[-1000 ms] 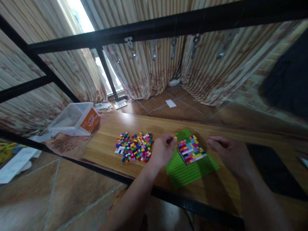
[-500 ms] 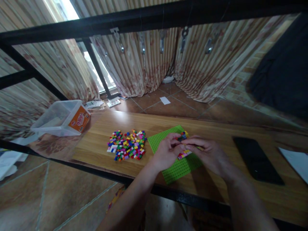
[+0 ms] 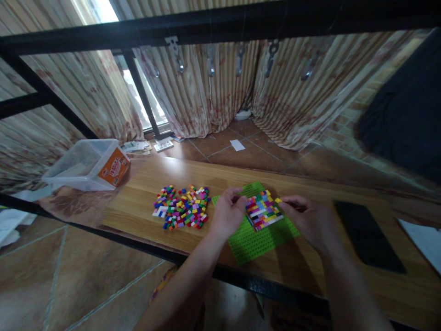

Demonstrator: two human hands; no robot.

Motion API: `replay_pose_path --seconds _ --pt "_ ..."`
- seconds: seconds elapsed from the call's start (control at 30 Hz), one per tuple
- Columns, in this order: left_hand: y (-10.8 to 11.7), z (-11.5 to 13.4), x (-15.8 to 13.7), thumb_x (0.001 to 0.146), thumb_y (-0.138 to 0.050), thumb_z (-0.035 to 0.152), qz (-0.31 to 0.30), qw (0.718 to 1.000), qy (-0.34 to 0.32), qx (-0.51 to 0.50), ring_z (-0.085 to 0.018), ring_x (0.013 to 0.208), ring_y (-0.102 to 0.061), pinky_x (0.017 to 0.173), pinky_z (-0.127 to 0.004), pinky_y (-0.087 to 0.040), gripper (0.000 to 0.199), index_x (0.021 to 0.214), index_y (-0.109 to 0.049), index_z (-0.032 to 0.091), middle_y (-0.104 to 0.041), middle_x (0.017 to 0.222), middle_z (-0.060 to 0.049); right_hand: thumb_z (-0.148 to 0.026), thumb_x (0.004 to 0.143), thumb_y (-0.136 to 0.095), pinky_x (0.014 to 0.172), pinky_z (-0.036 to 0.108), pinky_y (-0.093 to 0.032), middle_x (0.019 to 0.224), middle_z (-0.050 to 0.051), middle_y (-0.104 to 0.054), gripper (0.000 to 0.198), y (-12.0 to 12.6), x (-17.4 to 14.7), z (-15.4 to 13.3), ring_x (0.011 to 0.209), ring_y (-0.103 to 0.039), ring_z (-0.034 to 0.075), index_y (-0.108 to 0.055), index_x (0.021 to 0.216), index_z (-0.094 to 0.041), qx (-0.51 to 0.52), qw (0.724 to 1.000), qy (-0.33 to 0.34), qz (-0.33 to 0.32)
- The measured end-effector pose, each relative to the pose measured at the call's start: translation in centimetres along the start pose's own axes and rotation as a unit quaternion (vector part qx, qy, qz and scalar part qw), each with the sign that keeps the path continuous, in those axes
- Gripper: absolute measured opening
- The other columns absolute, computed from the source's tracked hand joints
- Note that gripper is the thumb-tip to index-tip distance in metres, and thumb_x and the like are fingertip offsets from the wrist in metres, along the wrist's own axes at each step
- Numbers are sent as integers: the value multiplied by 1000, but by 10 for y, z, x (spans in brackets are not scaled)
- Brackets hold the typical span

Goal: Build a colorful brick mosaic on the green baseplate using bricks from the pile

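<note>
On the green baseplate (image 3: 253,246) stands a low block of bricks (image 3: 263,210) in many colours, laid in tight rows. My right hand (image 3: 308,218) is at the block's right side, with thumb and fingertips pinched on a small yellow brick (image 3: 278,200). Just left of the block, my left hand (image 3: 227,214) hovers over the baseplate, its fingers curled toward the thumb. Whatever those fingers may hold is too small or hidden. Loose toy bricks (image 3: 188,207) of mixed colours lie spread on the wood to the left of the baseplate.
A clear plastic bin (image 3: 81,165) with an orange label stands beyond the left end of the wooden table (image 3: 138,202). Toward the right lie a dark flat phone-like slab (image 3: 368,236) and a white sheet (image 3: 422,241). A black metal bar (image 3: 220,27) crosses above the table.
Both hands were together over the brick block; now they are apart, left hand leftward and right hand rightward. The block shows uncovered, and a yellow brick is visible in the right fingertips.
</note>
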State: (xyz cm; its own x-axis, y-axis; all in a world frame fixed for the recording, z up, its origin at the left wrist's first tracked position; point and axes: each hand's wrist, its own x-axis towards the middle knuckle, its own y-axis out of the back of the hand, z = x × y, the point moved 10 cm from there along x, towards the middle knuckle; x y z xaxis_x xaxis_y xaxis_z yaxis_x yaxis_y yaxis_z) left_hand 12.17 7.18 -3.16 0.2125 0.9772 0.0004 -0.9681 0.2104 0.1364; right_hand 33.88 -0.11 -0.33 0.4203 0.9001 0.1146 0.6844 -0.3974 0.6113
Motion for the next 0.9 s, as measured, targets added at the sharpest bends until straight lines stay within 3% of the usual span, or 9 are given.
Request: replay_pose_path --seconds 0.07,0.17,0.43,0.6,0.73,0.9 --pt "10 1 1 84 -61 18 26 998 7 56 -15 75 -65 71 -27 -51 21 105 -65 15 -71 87 -5 -47 76 -66 67 32 -50 82 5 -76 29 -4 1 4 70 -67 20 -77 86 -22 -8 1000 -6 1" --pt "10 3 -1 84 -62 18 7 994 20 106 -16 76 -66 73 -28 -52 25 107 -66 14 -73 93 -7 -47 74 -66 70 34 -49 82 6 -75 29 -12 1 4 72 -66 21 -77 82 -21 -19 1000 -14 9" --pt "4 6 -5 86 -62 22 -24 987 20 155 -18 84 -68 79 -31 -54 27 111 -67 14 -73 102 -10 -49 75 -64 75 37 -48 86 9 -71 30 -20 -1 -7 79 -64 24 -73 75 -20 -65 995 4 76" --pt "4 5 -6 86 -61 24 -38 985 20 167 -20 85 -67 81 -33 -54 27 111 -67 13 -73 104 -11 -50 75 -66 74 37 -49 83 8 -71 30 -21 -2 -1 76 -64 23 -71 76 -21 -65 994 -16 83" --pt "4 5 -7 86 -61 23 -39 984 15 175 -20 86 -67 83 -34 -54 26 110 -67 14 -73 102 -10 -49 68 -72 73 37 -51 84 9 -75 35 -23 0 12 76 -67 23 -72 86 -19 -1 994 -60 86" --pt "4 5 -7 86 -60 22 -46 982 24 180 -19 84 -67 84 -33 -53 24 108 -68 15 -73 100 -8 -45 61 -77 70 36 -55 84 8 -77 42 -40 3 27 74 -71 24 -76 92 -17 138 982 -125 45"
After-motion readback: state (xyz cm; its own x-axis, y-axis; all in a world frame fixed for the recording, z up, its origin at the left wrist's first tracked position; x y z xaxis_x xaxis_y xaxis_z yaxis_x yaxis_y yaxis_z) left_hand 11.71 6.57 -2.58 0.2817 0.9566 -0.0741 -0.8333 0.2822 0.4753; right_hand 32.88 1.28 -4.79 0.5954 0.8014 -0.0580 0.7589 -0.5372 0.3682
